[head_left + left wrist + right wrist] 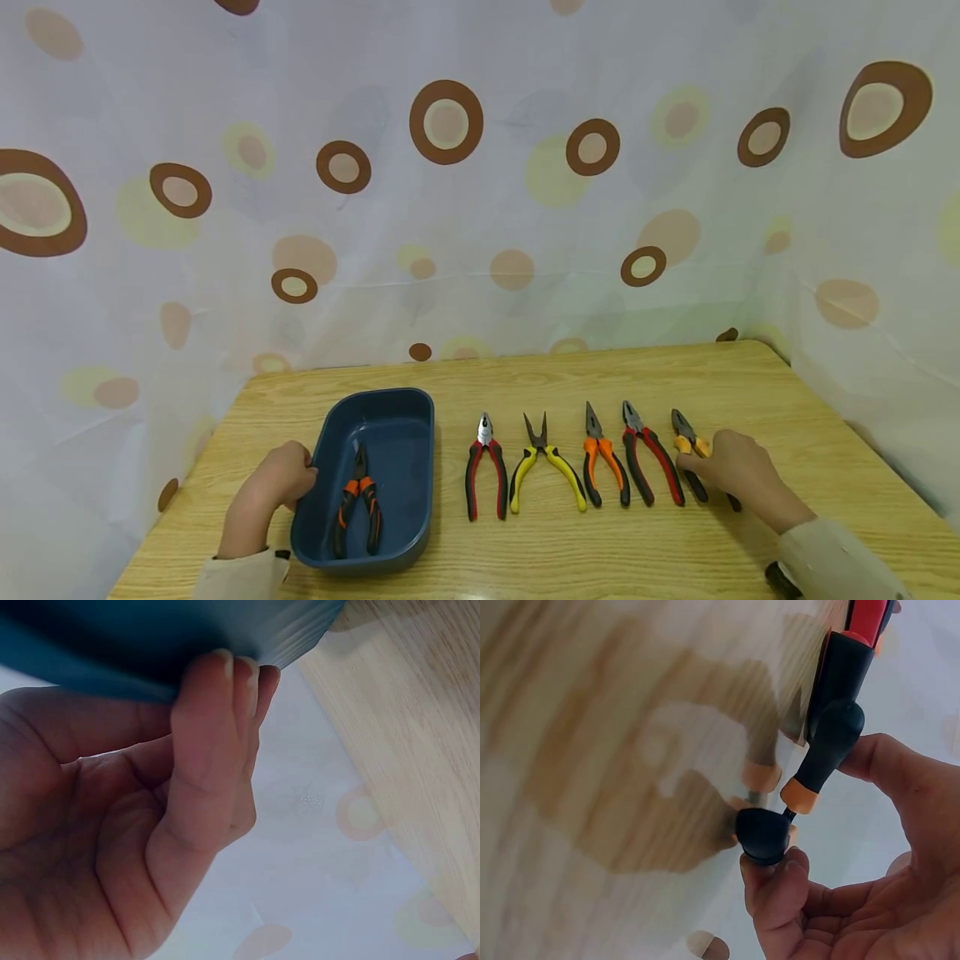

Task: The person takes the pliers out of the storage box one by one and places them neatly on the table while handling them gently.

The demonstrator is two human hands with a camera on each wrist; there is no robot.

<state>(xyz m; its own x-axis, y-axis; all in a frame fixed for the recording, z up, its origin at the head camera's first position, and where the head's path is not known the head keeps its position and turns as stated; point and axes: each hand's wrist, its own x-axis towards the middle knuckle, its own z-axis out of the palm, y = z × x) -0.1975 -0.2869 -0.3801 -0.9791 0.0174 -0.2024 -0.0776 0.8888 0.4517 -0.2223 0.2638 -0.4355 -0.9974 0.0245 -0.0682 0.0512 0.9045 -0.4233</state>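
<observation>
At the left, my left hand [282, 477] pinches the left wall of a dark blue plastic bin [425, 467]; its fingers [206, 750] curl against the outer wall. Inside the bin lies a pair of black-and-orange pliers [361, 487], jaws toward the back. On the right, my right hand [738, 467] holds a pair of yellow-orange and black pliers [682, 427] by the handles, thumb on one side and fingers on the other. The right wrist view shows their black handle ends [762, 834] close over the table, with the jaws hidden there.
Between bin and right hand, several pliers lie in a row on the wooden table [540, 558]: red-black pliers [472, 483], yellow long-nose pliers [564, 468], orange-black pliers [591, 454] and larger red-black pliers [660, 458]. A patterned cloth [487, 208] hangs behind.
</observation>
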